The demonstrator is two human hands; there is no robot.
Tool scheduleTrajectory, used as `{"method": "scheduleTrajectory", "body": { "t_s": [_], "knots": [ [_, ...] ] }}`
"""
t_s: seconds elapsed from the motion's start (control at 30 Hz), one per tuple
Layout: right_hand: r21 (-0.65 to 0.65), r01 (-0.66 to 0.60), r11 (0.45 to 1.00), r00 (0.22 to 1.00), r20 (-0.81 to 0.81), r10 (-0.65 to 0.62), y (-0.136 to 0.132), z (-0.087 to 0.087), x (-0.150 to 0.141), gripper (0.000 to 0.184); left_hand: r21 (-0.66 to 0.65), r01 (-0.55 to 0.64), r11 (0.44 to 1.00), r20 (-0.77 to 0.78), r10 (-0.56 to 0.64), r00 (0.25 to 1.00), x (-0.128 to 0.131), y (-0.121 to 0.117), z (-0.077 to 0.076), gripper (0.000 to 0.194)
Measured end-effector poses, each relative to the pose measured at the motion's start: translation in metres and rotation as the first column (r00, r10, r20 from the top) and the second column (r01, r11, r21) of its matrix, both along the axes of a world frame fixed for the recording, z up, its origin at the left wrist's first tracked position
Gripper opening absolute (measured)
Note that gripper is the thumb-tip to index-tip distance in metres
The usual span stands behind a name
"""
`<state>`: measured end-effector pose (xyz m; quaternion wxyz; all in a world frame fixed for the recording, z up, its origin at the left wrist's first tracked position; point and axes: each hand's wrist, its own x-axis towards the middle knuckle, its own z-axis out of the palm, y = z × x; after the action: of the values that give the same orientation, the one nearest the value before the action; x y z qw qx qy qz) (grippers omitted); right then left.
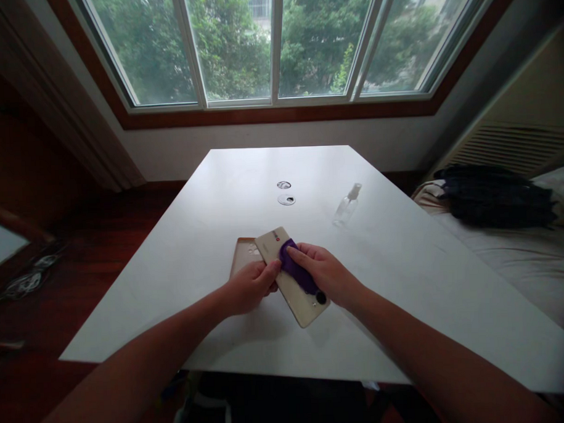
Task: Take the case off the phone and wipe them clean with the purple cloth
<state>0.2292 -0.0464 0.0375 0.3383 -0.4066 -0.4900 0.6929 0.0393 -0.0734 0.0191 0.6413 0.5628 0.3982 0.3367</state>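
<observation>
A gold smartphone [292, 297], its back towards me, is tilted above the near half of the white table [194, 208]. My left hand [251, 285] grips its left edge, thumb on the back and fingers underneath. A purple cloth [299, 274] lies over the middle of the phone's back, and my right hand [325, 271] is closed on it, thumb pressing it against the phone. The round dark camera shows near the phone's lower end. Behind my left hand a phone case [241, 253] with cut-outs rests on the table, partly hidden by the hand and phone.
A clear spray bottle [349, 206] stands to the right on the table. Two flat round items, one dark and patterned [283, 185], one pale [286, 199], lie farther back. Past the table's right edge is a bed [491, 253] with a dark bundle [498, 194] on it.
</observation>
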Motion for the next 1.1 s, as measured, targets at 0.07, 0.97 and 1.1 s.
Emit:
{"method": "scheduleTrajectory", "body": {
  "t_s": [0.07, 0.97, 1.1],
  "knots": [
    [0.005, -0.008, 1.0, 1.0, -0.012, 0.008, -0.001, 0.002, -0.001, 0.04, -0.026, 0.025, 0.999, 0.016, -0.024, 1.0, 0.003, -0.002, 0.001, 0.059],
    [-0.032, 0.017, 0.999, 0.914, -0.404, -0.028, 0.002, 0.003, -0.001, 0.031, 0.255, -0.258, 0.932, -0.268, 0.325, 0.907, 0.008, -0.004, 0.005, 0.062],
    [-0.064, 0.021, 0.998, 0.914, -0.404, -0.045, 0.001, -0.001, -0.001, 0.03, 0.226, -0.224, 0.948, -0.287, 0.285, 0.915, 0.008, -0.003, 0.003, 0.061]
  ]
}}
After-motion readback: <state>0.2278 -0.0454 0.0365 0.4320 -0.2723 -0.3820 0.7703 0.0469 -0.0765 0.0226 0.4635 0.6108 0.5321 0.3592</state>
